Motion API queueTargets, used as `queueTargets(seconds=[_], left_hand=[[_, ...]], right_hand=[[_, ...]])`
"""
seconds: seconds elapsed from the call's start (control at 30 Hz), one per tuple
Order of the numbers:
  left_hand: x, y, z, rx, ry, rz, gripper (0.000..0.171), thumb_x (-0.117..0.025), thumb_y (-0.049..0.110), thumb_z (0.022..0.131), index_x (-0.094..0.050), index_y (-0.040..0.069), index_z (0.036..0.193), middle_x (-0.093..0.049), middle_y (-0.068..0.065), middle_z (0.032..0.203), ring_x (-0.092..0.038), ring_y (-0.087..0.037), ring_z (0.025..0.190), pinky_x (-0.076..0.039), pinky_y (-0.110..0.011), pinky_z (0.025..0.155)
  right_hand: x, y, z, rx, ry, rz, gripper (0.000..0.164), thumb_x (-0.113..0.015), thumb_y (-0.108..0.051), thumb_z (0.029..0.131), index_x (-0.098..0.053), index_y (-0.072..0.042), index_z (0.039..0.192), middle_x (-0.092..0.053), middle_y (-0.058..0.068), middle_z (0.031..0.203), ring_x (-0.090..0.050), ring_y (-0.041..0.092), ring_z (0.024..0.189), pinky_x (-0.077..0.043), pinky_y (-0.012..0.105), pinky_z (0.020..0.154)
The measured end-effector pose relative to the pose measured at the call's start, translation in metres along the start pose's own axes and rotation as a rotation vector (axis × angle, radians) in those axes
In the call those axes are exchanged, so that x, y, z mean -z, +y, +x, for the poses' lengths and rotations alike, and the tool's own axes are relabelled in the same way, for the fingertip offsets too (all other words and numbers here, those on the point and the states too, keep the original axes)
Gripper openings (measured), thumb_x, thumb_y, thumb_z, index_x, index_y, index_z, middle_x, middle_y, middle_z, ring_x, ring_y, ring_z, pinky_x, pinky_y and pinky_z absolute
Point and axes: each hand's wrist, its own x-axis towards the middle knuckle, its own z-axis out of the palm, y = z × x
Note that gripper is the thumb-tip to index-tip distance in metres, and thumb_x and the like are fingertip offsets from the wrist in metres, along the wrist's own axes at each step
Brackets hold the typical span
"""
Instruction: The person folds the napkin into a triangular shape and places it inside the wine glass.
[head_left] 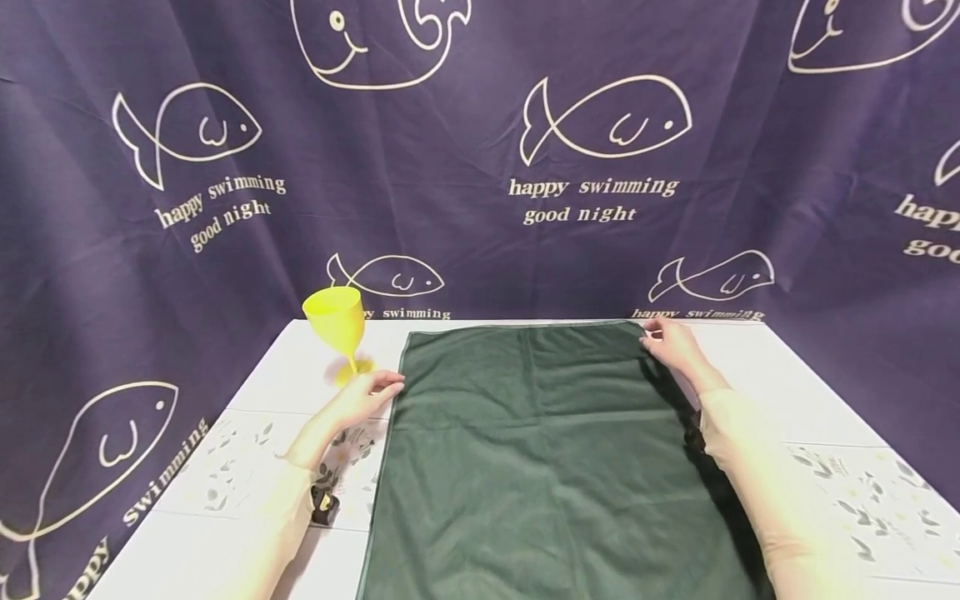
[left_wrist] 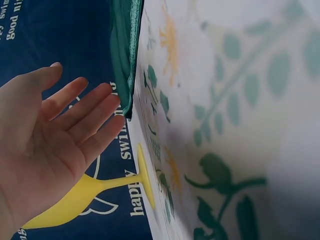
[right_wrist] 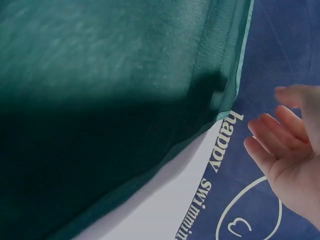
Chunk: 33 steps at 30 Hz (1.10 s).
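A dark green cloth (head_left: pixel 517 450) lies spread over the table, with slight creases running across it. My left hand (head_left: pixel 365 398) is beside the cloth's left edge, fingers extended and nothing in the palm in the left wrist view. Just behind that hand stands a yellow plastic goblet (head_left: pixel 337 321), upright; its stem and foot show past the palm in the left wrist view. At the cloth's far right corner is my right hand (head_left: pixel 675 346). The right wrist view shows its fingers loosely bent and apart from the green corner (right_wrist: pixel 223 114).
The white table (head_left: pixel 750 367) has a printed leaf-and-flower band (head_left: pixel 862 500) on both sides of the cloth. Behind it hangs a dark blue curtain (head_left: pixel 465 167) with white fish drawings and lettering, close to the table's far edge.
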Motion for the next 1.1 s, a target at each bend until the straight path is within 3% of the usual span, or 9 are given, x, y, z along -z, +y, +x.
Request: queueTargets(seconds=[0.1, 0.17, 0.23, 0.3, 0.4, 0.73, 0.93, 1.1], left_hand=[[0.0, -0.001, 0.001, -0.009, -0.011, 0.0, 0.031, -0.055, 0.016, 0.095, -0.062, -0.007, 0.115, -0.064, -0.021, 0.114, -0.064, -0.032, 0.1, -0.049, -0.045, 0.09], [-0.001, -0.001, 0.001, -0.011, -0.017, -0.004, 0.03, -0.055, 0.016, 0.095, -0.062, -0.007, 0.114, -0.064, -0.021, 0.113, -0.064, -0.033, 0.1, -0.049, -0.045, 0.09], [-0.001, -0.001, 0.001, -0.008, -0.018, -0.01, 0.03, -0.055, 0.016, 0.095, -0.062, -0.007, 0.114, -0.065, -0.021, 0.113, -0.064, -0.033, 0.1, -0.049, -0.046, 0.09], [-0.002, -0.001, 0.0, -0.008, -0.022, -0.011, 0.03, -0.055, 0.015, 0.095, -0.062, -0.007, 0.113, -0.065, -0.021, 0.112, -0.064, -0.033, 0.1, -0.049, -0.046, 0.09], [-0.003, -0.001, -0.001, -0.009, -0.026, 0.0, 0.029, -0.055, 0.016, 0.095, -0.063, -0.006, 0.112, -0.065, -0.02, 0.112, -0.064, -0.032, 0.101, -0.049, -0.045, 0.091], [-0.004, -0.002, 0.0, -0.02, -0.059, -0.007, 0.027, -0.055, 0.013, 0.095, -0.063, -0.006, 0.112, -0.065, -0.019, 0.112, -0.064, -0.032, 0.102, -0.05, -0.044, 0.091], [-0.005, -0.003, 0.002, -0.017, -0.082, -0.039, 0.029, -0.055, 0.015, 0.095, -0.063, -0.007, 0.113, -0.065, -0.019, 0.112, -0.063, -0.032, 0.104, -0.049, -0.044, 0.092], [-0.005, -0.007, 0.001, -0.022, -0.083, -0.023, 0.029, -0.054, 0.016, 0.096, -0.063, -0.006, 0.113, -0.065, -0.019, 0.112, -0.063, -0.033, 0.104, -0.05, -0.044, 0.091]], right_hand=[[-0.003, 0.002, 0.004, -0.008, 0.092, 0.004, 0.016, -0.064, -0.001, 0.079, -0.056, 0.01, 0.087, -0.063, 0.028, 0.085, -0.06, 0.04, 0.079, -0.046, 0.047, 0.074], [-0.005, 0.004, 0.006, -0.018, 0.164, 0.005, 0.013, -0.067, -0.001, 0.079, -0.058, 0.007, 0.08, -0.063, 0.023, 0.076, -0.055, 0.029, 0.066, -0.043, 0.042, 0.066], [-0.007, 0.006, 0.007, -0.039, 0.219, 0.01, 0.013, -0.068, -0.004, 0.081, -0.061, 0.006, 0.077, -0.064, 0.021, 0.073, -0.053, 0.024, 0.063, -0.041, 0.038, 0.063], [-0.009, 0.009, 0.008, -0.072, 0.252, 0.013, 0.014, -0.067, -0.006, 0.083, -0.063, 0.006, 0.077, -0.065, 0.021, 0.074, -0.053, 0.024, 0.063, -0.041, 0.037, 0.063], [-0.012, 0.012, 0.008, -0.105, 0.26, 0.01, 0.014, -0.061, -0.005, 0.086, -0.066, 0.008, 0.082, -0.067, 0.023, 0.078, -0.059, 0.036, 0.071, -0.044, 0.044, 0.068], [-0.017, 0.016, 0.021, -0.064, 0.155, -0.045, 0.024, -0.051, -0.006, 0.09, -0.065, 0.013, 0.096, -0.064, 0.031, 0.093, -0.058, 0.048, 0.092, -0.044, 0.055, 0.082], [-0.022, 0.013, 0.029, -0.07, 0.05, -0.038, 0.03, -0.049, -0.011, 0.091, -0.062, 0.013, 0.105, -0.063, 0.032, 0.102, -0.058, 0.047, 0.097, -0.044, 0.054, 0.087], [-0.028, 0.015, 0.033, -0.025, -0.04, -0.035, 0.029, -0.051, -0.008, 0.09, -0.061, 0.013, 0.107, -0.062, 0.032, 0.105, -0.059, 0.046, 0.098, -0.045, 0.052, 0.089]])
